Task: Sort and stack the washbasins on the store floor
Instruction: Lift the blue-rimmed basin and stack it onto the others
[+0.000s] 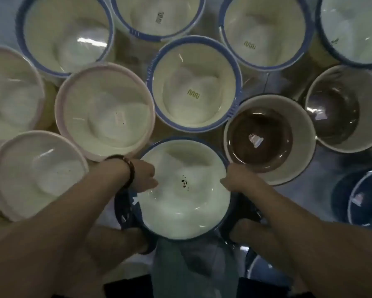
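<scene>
Left hand [145, 176], right hand [234, 179] gripping opposite rims, blue-rimmed washbasin [180, 208] between them

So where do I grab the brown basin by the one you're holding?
Take the brown basin by its rim, one hand on each side, coming from above. It sits open side up, wide and round, with neighbouring basins crowding its walls.

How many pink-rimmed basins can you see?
3, all on the left: the edge basin, the middle basin, the near basin lowest in view. More may be nested underneath.
</scene>
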